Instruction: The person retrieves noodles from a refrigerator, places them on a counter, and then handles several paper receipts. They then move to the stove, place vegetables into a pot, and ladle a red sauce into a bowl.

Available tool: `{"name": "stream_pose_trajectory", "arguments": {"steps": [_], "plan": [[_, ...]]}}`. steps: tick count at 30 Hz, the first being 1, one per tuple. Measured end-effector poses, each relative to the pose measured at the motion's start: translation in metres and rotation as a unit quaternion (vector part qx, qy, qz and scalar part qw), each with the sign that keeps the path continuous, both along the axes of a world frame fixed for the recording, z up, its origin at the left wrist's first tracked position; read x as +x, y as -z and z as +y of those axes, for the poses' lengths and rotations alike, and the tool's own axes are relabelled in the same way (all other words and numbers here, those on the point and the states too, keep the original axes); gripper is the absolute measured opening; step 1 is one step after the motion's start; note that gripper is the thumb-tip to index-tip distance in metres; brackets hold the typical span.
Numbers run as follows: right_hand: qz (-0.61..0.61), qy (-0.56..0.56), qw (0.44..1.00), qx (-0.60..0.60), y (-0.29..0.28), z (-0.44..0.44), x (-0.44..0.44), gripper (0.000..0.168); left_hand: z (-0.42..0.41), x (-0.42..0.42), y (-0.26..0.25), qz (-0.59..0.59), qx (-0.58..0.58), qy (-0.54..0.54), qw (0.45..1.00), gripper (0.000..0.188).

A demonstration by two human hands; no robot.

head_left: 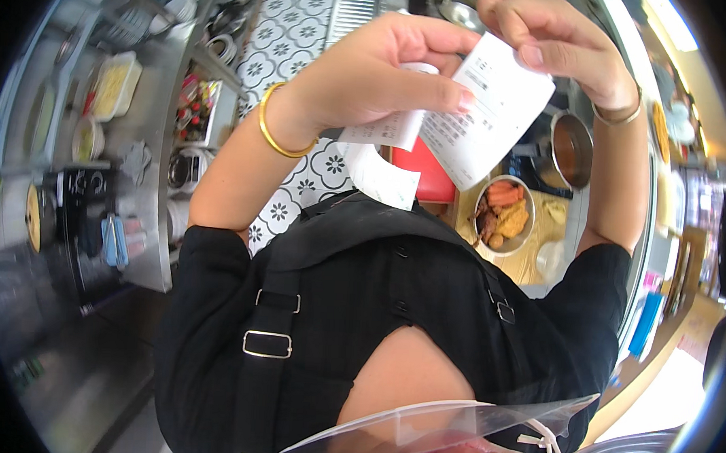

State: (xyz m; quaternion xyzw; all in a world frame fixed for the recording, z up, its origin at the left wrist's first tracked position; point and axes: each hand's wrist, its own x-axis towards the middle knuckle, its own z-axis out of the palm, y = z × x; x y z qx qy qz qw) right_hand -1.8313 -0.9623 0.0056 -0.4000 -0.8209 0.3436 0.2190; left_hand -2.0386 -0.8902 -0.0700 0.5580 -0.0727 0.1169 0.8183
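Note:
My left hand (400,76), with a gold bangle at its wrist, holds printed paper slips. One slip (386,182) curls down below the palm, and a rolled part (417,132) shows beneath the thumb. A wider printed receipt (489,110) hangs tilted between both hands, its left edge by the left thumb. My right hand (547,43) pinches that receipt's upper right edge between thumb and fingers. The fingertips of my right hand are partly cut off by the top of the view. Under the receipts, a red surface (429,178) is partly hidden.
At right, a metal bowl of food (504,215) stands on a wooden board (548,219), near a pot of brown liquid (571,150). A steel counter (157,217) on the left carries a white tub (117,87) and a black appliance (84,214). Patterned floor tiles (280,47) lie between.

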Motion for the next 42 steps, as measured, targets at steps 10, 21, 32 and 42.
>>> {"name": "stream_pose_trajectory", "arguments": {"steps": [10, 21, 32, 42], "plan": [[0.000, -0.057, 0.997, -0.058, 0.015, 0.069, -0.059, 0.033, 0.021, -0.068, 0.032, -0.010, 0.026, -0.120, 0.992, 0.049], [0.135, 0.002, 0.990, -0.042, 0.087, 0.201, -0.237, 0.026, 0.093, -0.262, 0.060, 0.026, -0.007, -0.315, 0.949, 0.042], [0.534, 0.077, 0.752, -0.380, 0.166, 0.279, -0.356, 0.015, 0.176, -0.332, 0.109, 0.122, 0.129, -0.561, 0.809, 0.041], [0.461, 0.212, 0.800, -0.321, 0.274, 0.520, -0.266, 0.013, 0.308, -0.330, 0.151, 0.281, 0.097, -0.617, 0.729, 0.049]]}}
